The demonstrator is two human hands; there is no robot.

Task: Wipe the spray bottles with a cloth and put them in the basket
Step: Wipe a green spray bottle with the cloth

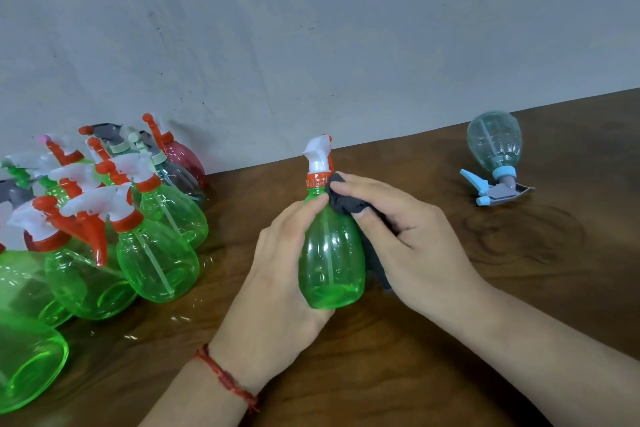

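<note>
A green spray bottle point(330, 253) with an orange collar and a white trigger head stands upright at the table's middle. My left hand point(277, 274) grips its body from the left, thumb near the neck. My right hand point(401, 236) holds a dark grey cloth point(346, 201) bunched against the bottle's neck and right side. Part of the cloth is hidden behind the bottle and under my palm. No basket is in view.
Several green spray bottles point(156, 253), with a red and a grey one behind, crowd the left of the brown wooden table point(450, 374). A pale blue-green bottle point(495, 146) lies tipped onto its blue trigger at the back right. A grey wall rises behind.
</note>
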